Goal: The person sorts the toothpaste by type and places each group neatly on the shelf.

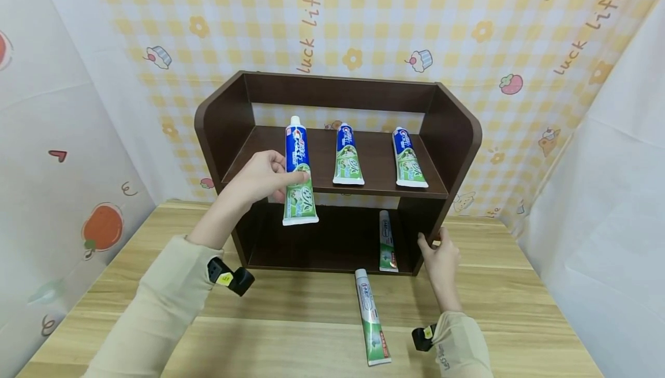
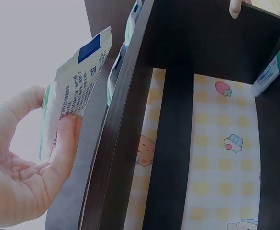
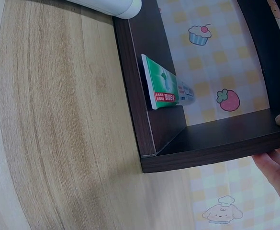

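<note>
A blue-and-green toothpaste tube [image 1: 298, 161] is pinched between thumb and fingers of the left hand [image 1: 267, 177] — it is held before the left part of the upper board of a dark brown shelf [image 1: 337, 91], cap end up in the head view. Only its printed front is shown there; by the left wrist view the white back, covered in small text, is revealed. The shelf's right side panel is gripped by the right hand [image 1: 440, 257]; in the right wrist view the thumb is seen on the inner face, the fingers outside. Two matching tubes, one central [image 1: 347, 161] and one at the right [image 1: 410, 161], are borne by the upper board. A green-ended tube [image 1: 387, 245] is laid below, near the right panel, and a similar tube [image 1: 371, 317] on the table before the shelf. The table [image 1: 270, 320] is surfaced in pale wood grain — backed by a yellow-checked cloth [image 1: 374, 20] and flanked by white sheets [image 1: 587, 193].
</note>
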Demonstrator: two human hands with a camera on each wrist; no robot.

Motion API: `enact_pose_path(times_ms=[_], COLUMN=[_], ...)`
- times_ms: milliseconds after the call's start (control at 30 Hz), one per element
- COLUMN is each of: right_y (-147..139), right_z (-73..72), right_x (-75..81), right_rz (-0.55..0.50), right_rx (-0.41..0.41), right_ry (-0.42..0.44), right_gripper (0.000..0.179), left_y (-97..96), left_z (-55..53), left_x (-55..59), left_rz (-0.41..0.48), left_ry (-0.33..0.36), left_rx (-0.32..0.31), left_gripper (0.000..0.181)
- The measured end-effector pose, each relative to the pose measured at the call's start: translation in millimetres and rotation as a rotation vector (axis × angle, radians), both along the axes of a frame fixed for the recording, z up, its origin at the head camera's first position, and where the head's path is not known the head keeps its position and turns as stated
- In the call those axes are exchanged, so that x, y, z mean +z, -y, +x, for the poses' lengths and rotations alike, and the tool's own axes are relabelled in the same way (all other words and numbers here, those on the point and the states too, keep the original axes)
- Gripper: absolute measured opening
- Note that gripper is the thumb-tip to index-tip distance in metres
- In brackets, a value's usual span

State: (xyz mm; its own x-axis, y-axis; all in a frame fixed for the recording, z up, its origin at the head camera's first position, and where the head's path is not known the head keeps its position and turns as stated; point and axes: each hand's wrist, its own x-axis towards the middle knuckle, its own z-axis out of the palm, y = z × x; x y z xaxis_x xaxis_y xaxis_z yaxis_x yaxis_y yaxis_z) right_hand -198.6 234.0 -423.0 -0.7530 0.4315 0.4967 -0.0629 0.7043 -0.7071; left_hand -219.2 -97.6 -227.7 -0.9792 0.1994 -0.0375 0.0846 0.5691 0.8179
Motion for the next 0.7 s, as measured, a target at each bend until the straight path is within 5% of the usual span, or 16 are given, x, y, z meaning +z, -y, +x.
enact_pose_path(times_ms=[700], right_y=[-0.2], right_z=[0.0], right_x=[-0.5], right_rz=[0.005], right_rx=[-0.012], right_ry=[0.011], right_gripper=[0.018], left_y=[-4.2], left_z=[-17.0], left_x=[9.2], left_rz=[-0.022], left_ry=[-0.034], left_rx=[0.019], left_gripper=[0.046])
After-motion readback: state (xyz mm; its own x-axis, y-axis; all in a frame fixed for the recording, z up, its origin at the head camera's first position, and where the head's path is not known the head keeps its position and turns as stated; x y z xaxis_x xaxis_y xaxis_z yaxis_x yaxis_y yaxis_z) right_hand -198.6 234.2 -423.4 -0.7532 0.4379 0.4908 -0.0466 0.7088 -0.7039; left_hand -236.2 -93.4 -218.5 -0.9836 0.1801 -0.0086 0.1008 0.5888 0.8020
